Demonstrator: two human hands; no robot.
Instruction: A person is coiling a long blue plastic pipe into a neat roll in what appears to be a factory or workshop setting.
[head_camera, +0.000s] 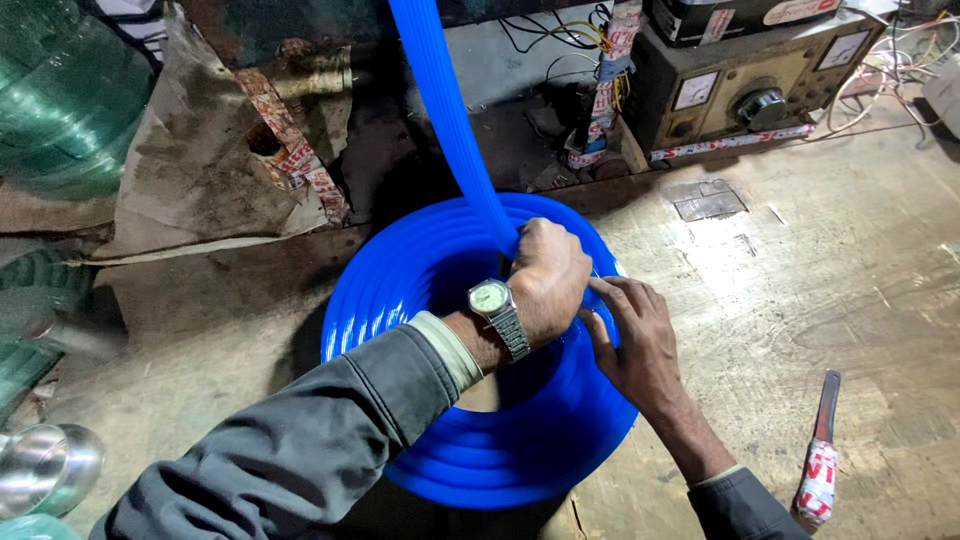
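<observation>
A metal box with dial gauges and a black knob sits at the upper right, tangled wires beside it. A taped-handle knife lies at lower right. Green hose coils fill the upper left; a shiny metal bowl rests at lower left.

Grey sleeves — steel wristwatch, left wrist

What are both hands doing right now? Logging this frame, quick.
Left hand: closed around the blue hose where it meets the coil.
Right hand: open, fingers resting on the coil's rim, gripping nothing.
</observation>
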